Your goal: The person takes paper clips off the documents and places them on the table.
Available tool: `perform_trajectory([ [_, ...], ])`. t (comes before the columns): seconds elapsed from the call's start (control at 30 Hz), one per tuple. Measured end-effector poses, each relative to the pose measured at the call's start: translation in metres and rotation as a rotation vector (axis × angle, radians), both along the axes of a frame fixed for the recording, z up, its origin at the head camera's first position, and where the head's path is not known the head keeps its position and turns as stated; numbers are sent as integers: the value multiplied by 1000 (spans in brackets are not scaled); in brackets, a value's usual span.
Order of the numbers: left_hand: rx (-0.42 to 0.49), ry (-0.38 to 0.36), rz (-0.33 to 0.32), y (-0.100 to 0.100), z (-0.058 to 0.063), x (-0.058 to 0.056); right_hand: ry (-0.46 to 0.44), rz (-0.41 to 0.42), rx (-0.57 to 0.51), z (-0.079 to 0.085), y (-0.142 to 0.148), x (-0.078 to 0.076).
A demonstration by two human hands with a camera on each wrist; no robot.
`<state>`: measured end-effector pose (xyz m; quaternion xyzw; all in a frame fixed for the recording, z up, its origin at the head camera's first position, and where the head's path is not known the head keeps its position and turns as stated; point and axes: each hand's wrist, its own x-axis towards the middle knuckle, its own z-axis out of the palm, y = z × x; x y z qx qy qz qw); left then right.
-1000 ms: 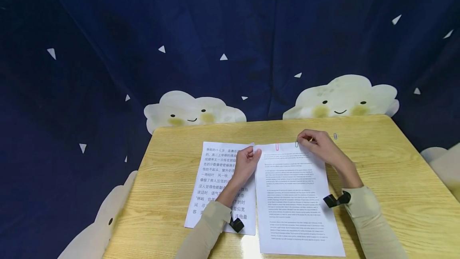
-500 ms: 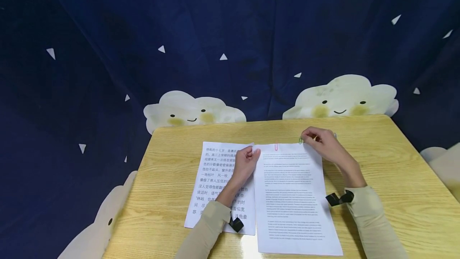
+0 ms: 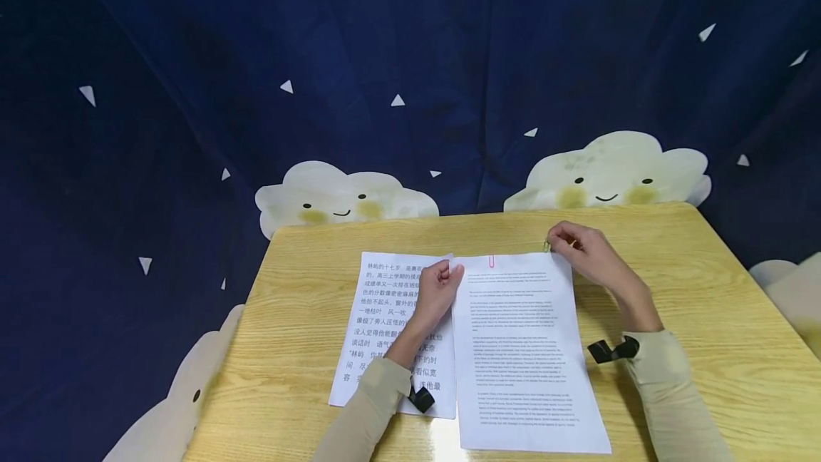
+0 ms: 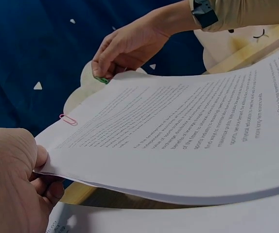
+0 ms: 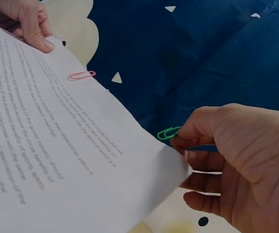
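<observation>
My left hand (image 3: 440, 291) pinches the top left corner of the printed sheets (image 3: 519, 348), thumb on top. Between thumb and forefinger of my right hand (image 5: 246, 155) is a green paper clip (image 5: 168, 133), at the sheets' top edge near the right corner. The other right fingers curl behind that corner in the right wrist view. A pink paper clip (image 3: 492, 261) sits on the top edge, between the two hands. In the left wrist view the sheets (image 4: 188, 165) bow upward, raised off the paper below.
Large-print pages (image 3: 359, 319) with Chinese characters lie to the left, partly under my left forearm. The wooden table (image 3: 288, 348) ends at a dark blue curtain (image 3: 359, 55) with cloud pictures.
My right hand has moved up and right with the green paper clip, which goes from overlapping the page to its top edge. The sheets shift slightly left; the blue clip is now hidden.
</observation>
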<state>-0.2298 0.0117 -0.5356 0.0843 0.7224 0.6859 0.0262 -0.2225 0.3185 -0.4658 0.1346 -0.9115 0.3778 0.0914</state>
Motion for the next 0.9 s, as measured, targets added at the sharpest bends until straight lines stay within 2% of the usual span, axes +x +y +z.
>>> perform_trajectory([
  [0.2, -11, 12, -6, -1, 0, -1, -82, -26, -1, 3, 9, 2],
  [0.4, 2, 1, 6, 0, 0, -1, -107, -21, 3, 2, 21, 1],
  [0.63, -13, 1, 24, 1, -2, -1, -116, -65, 26, -4, 38, 0],
  [0.9, -16, 27, 7, 0, -5, -3, -163, -131, 81, -12, 55, 0],
])
